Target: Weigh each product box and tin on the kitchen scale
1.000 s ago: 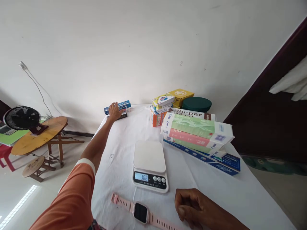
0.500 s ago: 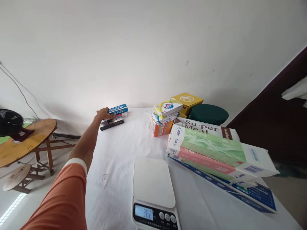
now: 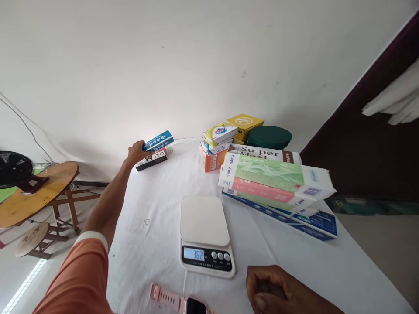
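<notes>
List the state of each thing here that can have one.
Scale: on, display reading 362.
Watch: screen dark, strap spread open, partly out of frame.
Blue box: left hand at its end; grip unclear.
Yellow box: top closed.
Fan: partly out of frame; spinning or not, unclear.
Right hand: loosely curled, beside the scale.

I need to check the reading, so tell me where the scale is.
In the head view, the scale sits on the white cloth below centre, just beyond the watch and up-left of the right hand.
</notes>
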Motion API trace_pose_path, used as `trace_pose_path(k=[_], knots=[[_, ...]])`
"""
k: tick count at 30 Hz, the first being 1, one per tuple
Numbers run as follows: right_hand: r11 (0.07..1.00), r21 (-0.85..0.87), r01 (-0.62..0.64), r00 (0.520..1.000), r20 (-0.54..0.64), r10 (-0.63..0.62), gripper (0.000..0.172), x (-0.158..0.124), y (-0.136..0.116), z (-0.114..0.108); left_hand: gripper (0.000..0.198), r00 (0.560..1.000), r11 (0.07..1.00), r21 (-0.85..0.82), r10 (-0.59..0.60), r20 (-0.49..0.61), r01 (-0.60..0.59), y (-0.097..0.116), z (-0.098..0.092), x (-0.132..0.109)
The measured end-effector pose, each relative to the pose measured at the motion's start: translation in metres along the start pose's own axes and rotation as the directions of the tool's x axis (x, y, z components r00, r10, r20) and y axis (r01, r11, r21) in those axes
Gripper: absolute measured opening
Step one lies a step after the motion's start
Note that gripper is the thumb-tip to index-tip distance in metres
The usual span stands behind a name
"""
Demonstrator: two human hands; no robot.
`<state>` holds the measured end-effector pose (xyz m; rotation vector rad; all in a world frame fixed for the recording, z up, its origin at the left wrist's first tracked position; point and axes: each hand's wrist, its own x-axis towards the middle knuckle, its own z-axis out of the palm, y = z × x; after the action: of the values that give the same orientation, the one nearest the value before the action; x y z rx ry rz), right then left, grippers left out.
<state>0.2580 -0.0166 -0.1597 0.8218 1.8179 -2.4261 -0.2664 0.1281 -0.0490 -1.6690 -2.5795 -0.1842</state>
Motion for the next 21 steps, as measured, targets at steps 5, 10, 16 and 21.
trace_pose_path(k=[5,10,16,21], knots=[[0.998,-0.022,0.052,0.998,-0.029,-0.053,0.044,-0.004,-0.011,0.006,0.058,0.985,0.981,-0.124,0.136,-0.103,-0.148,0.005,-0.04,-0.071],[0.994,-0.062,0.093,0.995,-0.037,-0.095,0.045,-0.008,-0.019,0.011,0.06,0.906,0.874,-0.251,0.423,-0.025,-0.415,0.034,-0.045,-0.172],[0.988,-0.093,0.123,0.992,-0.017,-0.125,0.047,-0.009,-0.024,0.016,0.049,0.756,0.758,-0.232,0.644,0.119,-0.609,0.094,-0.021,-0.234],[0.982,-0.112,0.154,0.987,-0.017,-0.157,0.049,-0.007,-0.021,0.017,0.047,0.736,0.751,-0.184,0.659,0.155,-0.634,0.119,-0.003,-0.239]])
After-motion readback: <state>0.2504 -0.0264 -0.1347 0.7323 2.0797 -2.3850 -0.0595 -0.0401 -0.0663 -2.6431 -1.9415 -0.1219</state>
